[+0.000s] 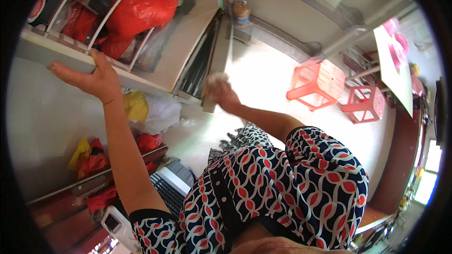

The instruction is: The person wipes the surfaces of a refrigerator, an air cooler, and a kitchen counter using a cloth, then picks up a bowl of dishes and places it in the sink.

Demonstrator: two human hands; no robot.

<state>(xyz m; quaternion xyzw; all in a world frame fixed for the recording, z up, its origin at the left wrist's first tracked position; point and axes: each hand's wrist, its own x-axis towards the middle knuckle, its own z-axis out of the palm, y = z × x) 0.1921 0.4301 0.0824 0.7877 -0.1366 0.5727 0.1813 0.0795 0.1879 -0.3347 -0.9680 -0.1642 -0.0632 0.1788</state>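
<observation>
My left hand (97,77) is at the upper left with its fingers spread, the fingertips at the lower edge of an open refrigerator compartment (155,81). Behind those fingers, thin white wire bars cross in front of a red plastic bag (141,10) and other bagged items. Near the middle, my right hand (220,91) is closed on a pale cloth (215,79), pressed to the edge of a door (222,53) beside a dark gap. Motion blur hides the cloth's outline and the fingers. To the right of the gap stands a plastic bottle with a blue cap (242,10), filled with brown bits.
Two pink plastic stools (330,77) stand on the floor at the right, near a white tabletop (395,74). Below my left hand are yellow and white plastic bags (136,106) and a dark red cabinet (70,197). A transparent shelf (275,38) juts out at the top.
</observation>
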